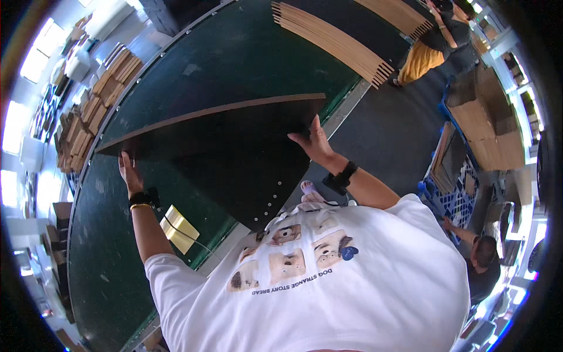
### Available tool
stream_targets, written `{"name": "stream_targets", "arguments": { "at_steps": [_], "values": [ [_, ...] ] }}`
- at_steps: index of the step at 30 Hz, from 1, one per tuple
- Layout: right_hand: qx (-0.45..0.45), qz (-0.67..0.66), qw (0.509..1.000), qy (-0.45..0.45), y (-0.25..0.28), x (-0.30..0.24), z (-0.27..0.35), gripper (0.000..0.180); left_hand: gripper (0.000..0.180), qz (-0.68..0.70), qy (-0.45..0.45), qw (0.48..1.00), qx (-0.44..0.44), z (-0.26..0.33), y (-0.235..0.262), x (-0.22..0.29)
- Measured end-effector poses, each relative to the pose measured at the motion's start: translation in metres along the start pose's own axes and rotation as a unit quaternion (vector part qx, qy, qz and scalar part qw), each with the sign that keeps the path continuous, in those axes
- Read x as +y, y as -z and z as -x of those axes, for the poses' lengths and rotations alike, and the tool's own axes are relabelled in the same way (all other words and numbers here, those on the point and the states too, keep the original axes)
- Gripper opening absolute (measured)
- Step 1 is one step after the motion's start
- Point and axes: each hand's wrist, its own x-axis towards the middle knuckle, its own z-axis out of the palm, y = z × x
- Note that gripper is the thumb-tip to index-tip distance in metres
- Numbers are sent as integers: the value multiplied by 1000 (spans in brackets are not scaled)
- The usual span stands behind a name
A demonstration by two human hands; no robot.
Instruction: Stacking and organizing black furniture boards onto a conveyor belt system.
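A large dark board (234,146) with a thin brown edge along its far side is tilted in front of me over the green work table (199,76). A row of several small pale dots runs near its lower corner, close to my shirt. My left hand (130,173) grips the board's left end, its fingers partly hidden by the panel. On the right side my right hand (318,145) holds the board's edge, the thumb lying against the dark face. Each wrist carries a black band.
A yellowish rectangular piece (179,229) with a cord over it lies near my left forearm. Stacked wooden strips (334,44) lie at the table's far right. Co-workers stand at far right and lower right. Cartons (487,117) and a blue pallet (451,193) occupy the right.
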Motion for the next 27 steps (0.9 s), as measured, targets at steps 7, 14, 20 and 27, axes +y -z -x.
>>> {"name": "stream_targets", "arguments": {
  "at_steps": [7, 14, 20, 27],
  "values": [
    [-20, 85, 990, 112, 11, 20, 4, 64, 54, -64, -50, 996, -26, -7, -2, -11],
    [-68, -55, 996, -19, 4, 33, 2, 72, 63, -43, -43, 996, -59, -33, 52, -66],
    [-11, 232, 955, 183, 11, 51, 3, 100, 71, -5, -3, 1000, -2, -29, 29, -91],
    [-43, 201, 979, 9, 12, 7, 1, 59, 68, 39, 1, 999, -9, -31, 42, -125]
  ]
}}
